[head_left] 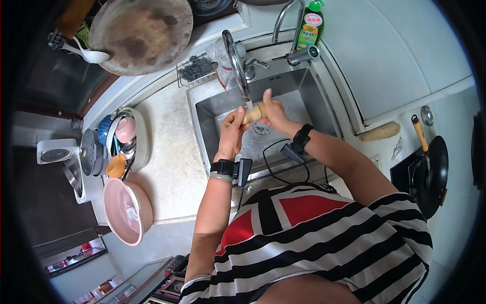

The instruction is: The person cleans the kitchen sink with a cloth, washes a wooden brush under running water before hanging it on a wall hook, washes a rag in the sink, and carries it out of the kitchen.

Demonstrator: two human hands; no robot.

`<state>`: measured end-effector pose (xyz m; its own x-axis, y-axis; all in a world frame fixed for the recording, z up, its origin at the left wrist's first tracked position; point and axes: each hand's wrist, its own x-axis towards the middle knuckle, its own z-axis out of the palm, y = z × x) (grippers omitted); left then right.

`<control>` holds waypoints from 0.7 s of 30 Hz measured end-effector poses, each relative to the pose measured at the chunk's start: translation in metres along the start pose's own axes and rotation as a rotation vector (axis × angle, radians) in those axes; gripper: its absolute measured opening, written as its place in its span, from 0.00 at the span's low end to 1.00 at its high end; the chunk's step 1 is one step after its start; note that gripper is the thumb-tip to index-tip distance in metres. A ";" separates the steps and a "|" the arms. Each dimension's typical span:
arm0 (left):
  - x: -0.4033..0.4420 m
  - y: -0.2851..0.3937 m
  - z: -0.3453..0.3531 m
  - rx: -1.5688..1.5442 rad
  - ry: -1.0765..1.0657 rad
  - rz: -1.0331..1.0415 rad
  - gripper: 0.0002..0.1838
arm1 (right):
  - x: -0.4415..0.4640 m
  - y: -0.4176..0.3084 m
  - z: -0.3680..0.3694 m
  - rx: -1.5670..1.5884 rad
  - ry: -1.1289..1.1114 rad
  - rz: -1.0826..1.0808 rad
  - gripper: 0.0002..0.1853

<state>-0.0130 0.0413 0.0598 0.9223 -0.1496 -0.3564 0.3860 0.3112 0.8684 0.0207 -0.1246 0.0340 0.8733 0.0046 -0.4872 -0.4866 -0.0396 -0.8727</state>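
Observation:
Over the sink (pixel 202 133), a short, pale tan, ridged cylinder (pixel 252 116) lies across between my two hands, under the running water of the curved faucet (pixel 234 58). Its exact kind is hard to make out. My left hand (pixel 232 134) grips its left end with thumb and fingers. At the other end, my right hand (pixel 276 114) has its fingers wrapped round it and its thumb pointing up. Water splashes on the sink floor below. Both wrists wear black straps with small devices.
A wire rack with a dark scouring pad (pixel 196 69) sits behind the sink's left corner. The green soap bottle (pixel 310 28) stands behind a second faucet. Left are a dish rack (pixel 142 144) and a pink basin (pixel 112 225); a black wok (pixel 434 175) is right.

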 end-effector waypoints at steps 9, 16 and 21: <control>-0.007 0.007 0.011 -0.411 0.038 -0.181 0.23 | -0.024 -0.009 0.008 0.438 -0.110 0.376 0.31; -0.012 0.011 0.003 0.332 -0.020 -0.343 0.31 | -0.029 -0.004 -0.001 0.476 -0.472 0.239 0.23; 0.008 -0.006 -0.004 0.286 0.220 -0.050 0.38 | -0.024 0.003 -0.007 -0.222 -0.350 -0.290 0.30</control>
<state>-0.0081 0.0422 0.0502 0.8964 0.0574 -0.4396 0.4387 0.0284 0.8982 -0.0018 -0.1320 0.0437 0.8933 0.3798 -0.2402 -0.1752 -0.1981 -0.9644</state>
